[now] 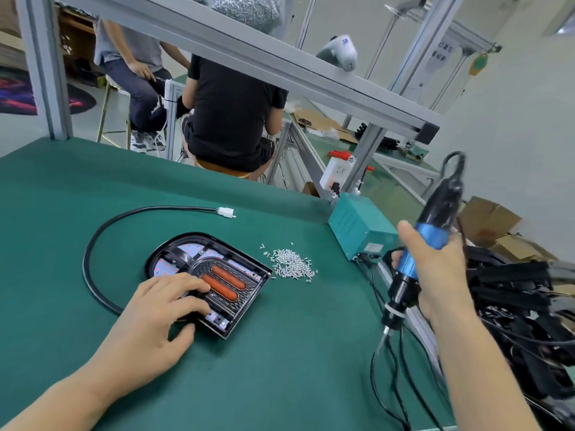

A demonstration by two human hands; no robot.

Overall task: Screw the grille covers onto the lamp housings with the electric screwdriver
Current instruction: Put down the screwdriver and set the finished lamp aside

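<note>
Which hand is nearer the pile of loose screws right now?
Left. The left hand rests on the lamp housing beside the screws; the right hand holds the screwdriver past the table edge.

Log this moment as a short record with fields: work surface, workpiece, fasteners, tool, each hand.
surface: green mat on the bench
workpiece: black lamp housing lying flat, grille cover with two orange bars seated in it
cable: black cable loops from the housing to a white connector
fasteners: loose pile of silver screws just right of the housing
tool: electric screwdriver, bit down, off the right bench edge, away from the housing
left hand: fingers resting on the housing's near edge
right hand: grips the screwdriver's blue barrel
power box: teal unit at the bench corner
</note>
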